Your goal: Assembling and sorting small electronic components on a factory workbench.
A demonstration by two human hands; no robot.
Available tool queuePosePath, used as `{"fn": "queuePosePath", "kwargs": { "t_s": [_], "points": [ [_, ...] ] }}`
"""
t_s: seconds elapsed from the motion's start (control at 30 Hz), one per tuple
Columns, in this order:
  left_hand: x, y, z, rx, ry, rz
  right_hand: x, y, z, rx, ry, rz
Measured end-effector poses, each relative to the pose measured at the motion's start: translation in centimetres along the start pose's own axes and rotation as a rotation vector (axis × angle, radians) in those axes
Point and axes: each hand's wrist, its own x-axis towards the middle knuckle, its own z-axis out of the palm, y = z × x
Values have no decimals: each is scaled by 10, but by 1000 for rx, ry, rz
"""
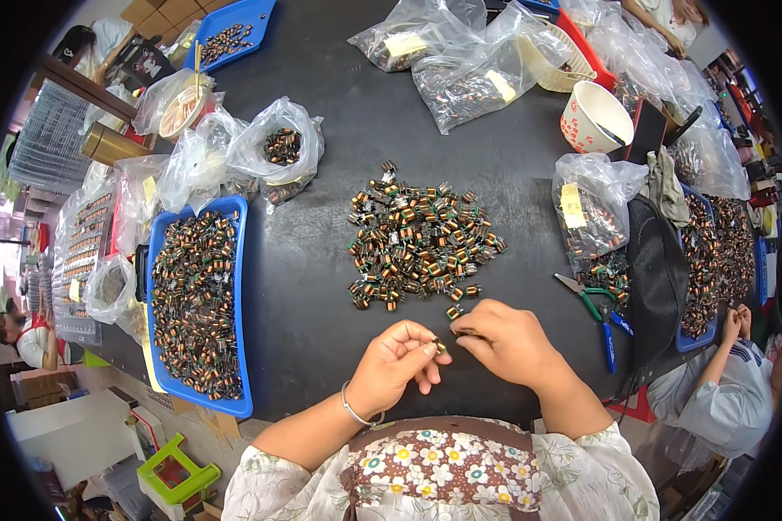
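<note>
While the left hand (393, 359) pinches a small copper-coloured component (440, 346), a loose copper-and-green cylindrical coil (455, 313) lies just beyond the nearer right hand's (508, 343) curled fingers, their contents hidden.

Yel. labels (573, 206) on clr plastic bags (601, 174), txt illegible

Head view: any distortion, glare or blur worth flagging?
In the head view, corners fall to black and the left blue tray looks slightly bowed; same view, pale glare marks the clear bag at top centre; same view, the central component pile looks fairly sharp.
</note>
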Motion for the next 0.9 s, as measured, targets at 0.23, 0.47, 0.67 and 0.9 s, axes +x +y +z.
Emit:
{"fn": "queuePosePath", "kwargs": {
  "t_s": [0.23, 0.47, 0.67, 0.9],
  "points": [
    [-2, 0, -1, 141, 30, 67, 1, -3, -4, -214, -156, 95],
    [-2, -2, -2, 146, 23, 65, -1, 0, -2, -143, -141, -8],
    [-3, -2, -2, 153, 28, 63, 0, -4, -5, -118, -221, 52],
    [-2, -1, -2, 171, 32, 50, -1, 3, 0, 382, -128, 119]
  ]
}}
